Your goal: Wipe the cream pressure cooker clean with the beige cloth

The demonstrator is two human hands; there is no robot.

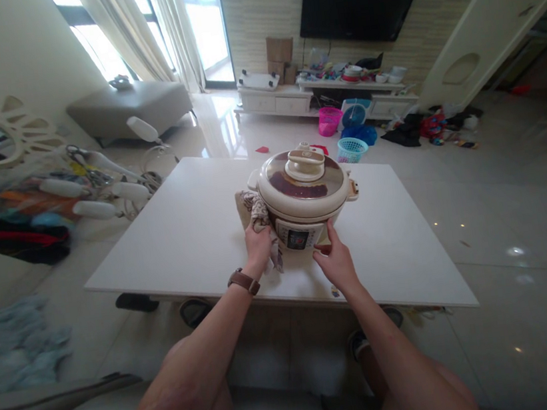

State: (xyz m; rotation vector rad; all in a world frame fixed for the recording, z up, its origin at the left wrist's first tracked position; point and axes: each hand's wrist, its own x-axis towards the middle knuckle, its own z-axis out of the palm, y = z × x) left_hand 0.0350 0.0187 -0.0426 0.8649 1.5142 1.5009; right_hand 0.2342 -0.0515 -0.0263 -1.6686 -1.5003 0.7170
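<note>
On the white table [172,245] stands a cream electric pressure cooker [299,211] with a glass-topped lid and a control panel facing me. My left hand [258,244], with a brown watch on its wrist, is closed on a patterned cloth [258,210] pressed against the cooker's left side. Part of the cloth hangs below my fingers. My right hand [335,257] touches the lower right front of the cooker, its index finger stretched up beside the panel and its other fingers bent. I see nothing held in it.
Beyond the table a pink basket [330,121] and a light blue basket [351,149] stand on the tiled floor. A low white TV cabinet [280,102] holds many small items. To the left are a lamp with white shades [125,191] and a grey bench [134,105].
</note>
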